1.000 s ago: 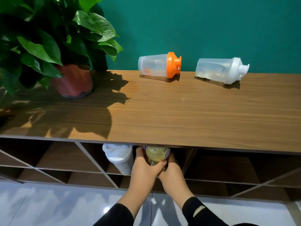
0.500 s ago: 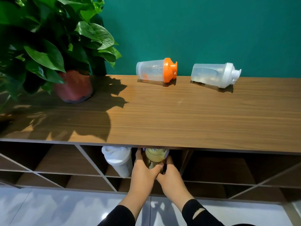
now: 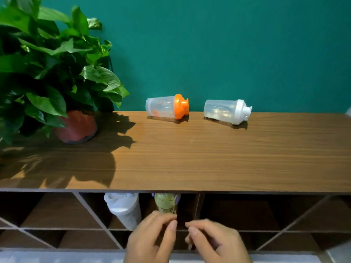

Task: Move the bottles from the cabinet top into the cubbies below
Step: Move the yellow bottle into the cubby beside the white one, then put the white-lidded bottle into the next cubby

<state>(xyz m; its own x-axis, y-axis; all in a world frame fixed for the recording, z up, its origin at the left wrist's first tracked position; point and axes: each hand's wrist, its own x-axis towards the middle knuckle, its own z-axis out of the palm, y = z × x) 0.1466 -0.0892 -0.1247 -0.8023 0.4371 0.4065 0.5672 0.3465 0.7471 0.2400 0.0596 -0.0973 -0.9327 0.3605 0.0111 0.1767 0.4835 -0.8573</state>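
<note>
Two clear bottles lie on their sides at the back of the wooden cabinet top (image 3: 209, 164): an orange-lidded one (image 3: 167, 106) and a white-lidded one (image 3: 227, 111) to its right. In a cubby below, a white-lidded bottle (image 3: 124, 208) stands tilted, and a yellow-green bottle (image 3: 166, 203) stands beside it on the right. My left hand (image 3: 152, 238) and my right hand (image 3: 216, 242) are in front of that cubby, fingers loosely curled and apart, off the yellow-green bottle and holding nothing.
A leafy plant in a red pot (image 3: 77, 128) stands at the left of the cabinet top, against the teal wall. Cubbies with slanted dividers (image 3: 95, 221) run along the front; those to the right (image 3: 247, 215) hold nothing. White floor lies below.
Both hands have let go of the yellow-green bottle and drawn back out of the cubby. The view has tilted upward, showing more wall.
</note>
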